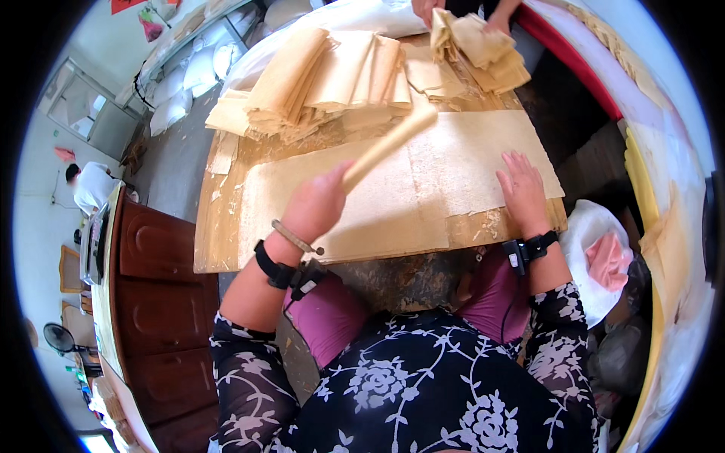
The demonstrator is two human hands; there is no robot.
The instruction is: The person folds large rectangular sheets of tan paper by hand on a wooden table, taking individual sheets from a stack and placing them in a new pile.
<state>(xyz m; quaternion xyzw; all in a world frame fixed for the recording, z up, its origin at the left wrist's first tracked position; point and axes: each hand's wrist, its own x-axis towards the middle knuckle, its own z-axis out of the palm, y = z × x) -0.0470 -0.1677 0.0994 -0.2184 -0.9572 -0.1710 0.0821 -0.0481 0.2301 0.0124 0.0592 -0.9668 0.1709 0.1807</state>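
My left hand [318,199] is closed around one end of a long, thin, tan folded or rolled sheet [391,144], which slants up to the right above the table. Beneath it, wide tan sheets [362,175] lie flat and overlap across the wooden table [218,226]. My right hand [522,191] rests palm down with its fingers spread, near the right edge of these sheets. Several folded tan bundles [294,73] are heaped along the table's far side. Whether the sheets are paper or a foodstuff I cannot tell.
Across the table, another person's hands [498,22] handle a folded tan bundle [481,48]. A white sack [589,249] stands right of the table, and a dark red wooden cabinet [164,289] is at the left. A person in white [93,184] is farther off. Scraps lie on the table.
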